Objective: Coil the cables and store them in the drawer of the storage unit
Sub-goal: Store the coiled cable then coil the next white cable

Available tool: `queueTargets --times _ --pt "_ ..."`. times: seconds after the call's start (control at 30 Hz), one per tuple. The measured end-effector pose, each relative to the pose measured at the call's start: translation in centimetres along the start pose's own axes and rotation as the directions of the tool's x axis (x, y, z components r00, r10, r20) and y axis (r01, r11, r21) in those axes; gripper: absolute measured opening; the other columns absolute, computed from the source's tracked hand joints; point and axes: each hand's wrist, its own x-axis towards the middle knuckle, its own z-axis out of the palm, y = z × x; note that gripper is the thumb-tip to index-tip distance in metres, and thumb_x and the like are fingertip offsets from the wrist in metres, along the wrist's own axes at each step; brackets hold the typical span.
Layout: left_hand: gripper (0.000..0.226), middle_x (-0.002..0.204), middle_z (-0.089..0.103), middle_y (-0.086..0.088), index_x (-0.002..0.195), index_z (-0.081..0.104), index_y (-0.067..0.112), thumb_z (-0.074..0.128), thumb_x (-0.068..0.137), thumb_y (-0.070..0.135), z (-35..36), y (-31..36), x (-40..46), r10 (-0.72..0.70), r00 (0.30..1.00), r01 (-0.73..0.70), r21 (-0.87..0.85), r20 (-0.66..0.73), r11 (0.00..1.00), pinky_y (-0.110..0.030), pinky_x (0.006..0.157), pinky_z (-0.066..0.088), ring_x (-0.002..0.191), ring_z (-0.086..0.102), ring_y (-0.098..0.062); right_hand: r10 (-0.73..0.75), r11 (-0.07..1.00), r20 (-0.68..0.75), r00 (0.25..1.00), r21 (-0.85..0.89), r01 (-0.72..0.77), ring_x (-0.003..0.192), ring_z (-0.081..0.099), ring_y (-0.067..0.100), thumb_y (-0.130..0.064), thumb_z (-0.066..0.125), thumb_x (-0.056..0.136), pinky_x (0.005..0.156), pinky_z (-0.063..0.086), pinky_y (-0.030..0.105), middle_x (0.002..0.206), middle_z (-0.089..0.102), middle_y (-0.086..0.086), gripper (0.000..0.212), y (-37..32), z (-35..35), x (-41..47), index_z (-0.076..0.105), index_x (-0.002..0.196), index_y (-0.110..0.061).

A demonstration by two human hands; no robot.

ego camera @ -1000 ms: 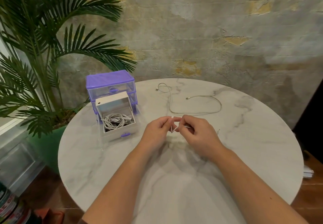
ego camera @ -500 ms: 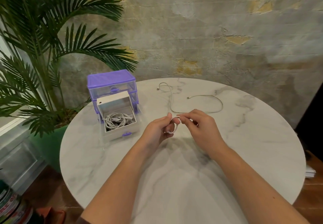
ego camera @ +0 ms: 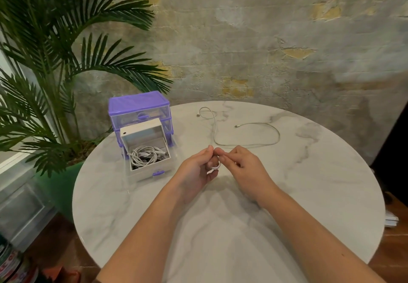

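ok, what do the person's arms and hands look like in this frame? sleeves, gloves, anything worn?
Both forearms are bare from the bottom edge of the frame up to the hands; no sleeves show. The left hand and right hand have no gloves. No watch, bracelet or ring is visible on the parts shown, and no markings can be made out.

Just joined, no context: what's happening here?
A person is coiling a small white cable between the left hand and right hand above the marble table. The open drawer of the purple storage unit already holds coiled cables. One loose cable is uncoiled farther back.
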Motion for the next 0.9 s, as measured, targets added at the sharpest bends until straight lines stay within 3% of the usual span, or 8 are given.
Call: queueTargets --times 0.07,0.17,0.3,0.4,0.5,0.57,0.73,0.9 --pt "0.028 0.064 0.038 0.007 0.091 0.062 0.021 0.04 0.102 0.035 0.0 0.0 0.0 -0.01 1.0 0.01 -0.006 0.02 1.0 -0.025 0.075 0.036 0.069 0.047 -0.005 0.057 0.996 -0.043 0.997 0.066 -0.054 0.071 0.049 0.004 -0.042 0.061 0.091 0.067 0.037 0.023 0.077 0.053 -0.008 0.018 0.0 -0.2 0.1 0.067 0.081 -0.056" --pt "0.029 0.065 0.038 0.007 0.089 0.061 0.022 0.04 0.102 0.035 0.0 0.1 -0.1 -0.019 0.998 0.019 0.017 0.055 1.0 -0.027 0.079 0.034 0.069 0.049 -0.003 0.189 0.95 -0.038 0.981 0.259 -0.173 0.057 0.049 0.0 -0.039 0.072 0.083 0.056 0.036 0.014 0.07 0.065 -0.015 0.01 -0.3 -1.0 0.1 0.079 0.087 -0.033" --pt "0.032 0.07 0.043 0.008 0.079 0.06 0.024 0.039 0.102 0.031 0.0 0.1 -0.1 -0.04 0.997 0.037 0.043 0.067 0.998 -0.028 0.08 0.033 0.074 0.054 -0.002 0.286 0.886 0.06 0.956 0.365 -0.288 0.061 0.046 0.01 -0.035 0.078 0.078 0.054 0.035 0.023 0.075 0.067 -0.008 0.016 -0.1 -2.0 -0.1 0.081 0.088 -0.023" --pt "0.028 0.076 0.05 0.008 0.073 0.053 0.024 0.045 0.099 0.027 -0.1 0.0 0.1 -0.003 1.0 0.003 0.121 -0.001 0.993 -0.027 0.075 0.032 0.079 0.047 -0.008 0.284 0.885 0.101 0.953 0.356 -0.301 0.068 0.051 0.009 -0.033 0.077 0.079 0.058 0.039 0.024 0.077 0.069 -0.005 0.016 -0.1 -2.3 -0.1 0.08 0.085 -0.019" --pt "0.016 0.078 0.053 0.01 0.071 0.047 0.024 0.047 0.087 0.025 -0.1 0.0 0.2 0.053 0.998 -0.04 0.29 -0.037 0.956 -0.028 0.068 0.029 0.073 0.04 -0.009 0.275 0.896 0.149 0.95 0.319 -0.309 0.073 0.056 0.009 -0.031 0.075 0.081 0.061 0.044 0.024 0.08 0.071 -0.002 0.017 -0.1 -2.7 0.0 0.08 0.084 -0.015" --pt "0.023 0.077 0.052 0.012 0.07 0.043 0.024 0.044 0.092 0.017 -0.2 -0.1 0.2 0.059 0.997 -0.042 0.341 -0.04 0.939 -0.028 0.066 0.027 0.072 0.039 -0.008 0.266 0.9 0.183 0.947 0.305 -0.312 0.071 0.057 0.01 -0.031 0.073 0.083 0.062 0.045 0.025 0.083 0.073 0.0 0.019 0.0 -2.8 0.0 0.079 0.083 -0.014" --pt "0.034 0.068 0.05 0.017 0.067 0.042 0.024 0.038 0.099 0.013 -0.3 -0.2 0.3 0.09 0.993 -0.058 0.371 -0.07 0.927 -0.03 0.067 0.027 0.07 0.037 -0.008 0.224 0.929 0.143 0.964 0.267 -0.256 0.065 0.054 0.01 -0.034 0.066 0.089 0.059 0.045 0.026 0.086 0.074 0.0 0.022 -0.1 -2.3 0.0 0.079 0.085 -0.016" --pt "0.032 0.071 0.051 0.017 0.068 0.04 0.024 0.038 0.099 0.014 -0.1 -0.3 0.3 0.095 0.994 -0.072 0.366 -0.047 0.928 -0.032 0.068 0.026 0.074 0.038 -0.009 0.246 0.935 0.135 0.96 0.226 -0.272 0.066 0.052 0.01 -0.035 0.071 0.085 0.056 0.043 0.025 0.084 0.074 0.0 0.022 0.1 -2.0 0.1 0.079 0.083 -0.015"
